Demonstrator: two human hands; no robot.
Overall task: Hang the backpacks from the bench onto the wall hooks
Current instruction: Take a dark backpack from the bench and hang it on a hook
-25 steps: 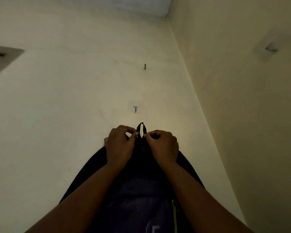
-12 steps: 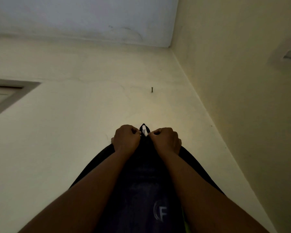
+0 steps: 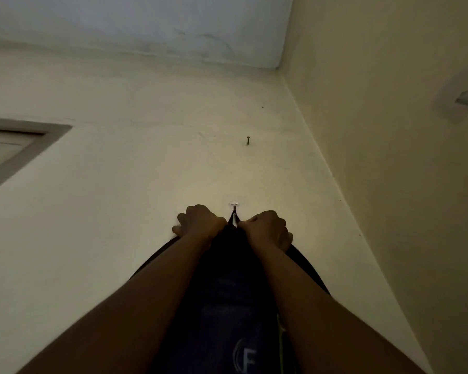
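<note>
Head view, tilted up at a cream plaster wall point(image 3: 114, 217), is filled at the near centre by a dark blue-black fabric backpack with a pale round "F" logo point(image 3: 227, 300), which is held up against that wall. Its narrow black carry loop point(image 3: 233, 219) is drawn up to a small clear plastic wall hook point(image 3: 233, 204) and seems to be over the prong, though whether it is fully seated cannot be told in the dim light. The left hand point(image 3: 201, 224) and the right hand point(image 3: 268, 230) are curled on either side of the loop, each pinching the pack's top edge at the loop's base. A dark metal nail point(image 3: 248, 140) is seen farther up, and a grey window frame point(image 3: 27, 130) at the left. The main risk is judged to be a release made too soon: if the loop is only caught on the prong's tip, the pack would slide off and drop. The hook also looks small, so it could be pulled loose if the weight is let down abruptly.
</note>
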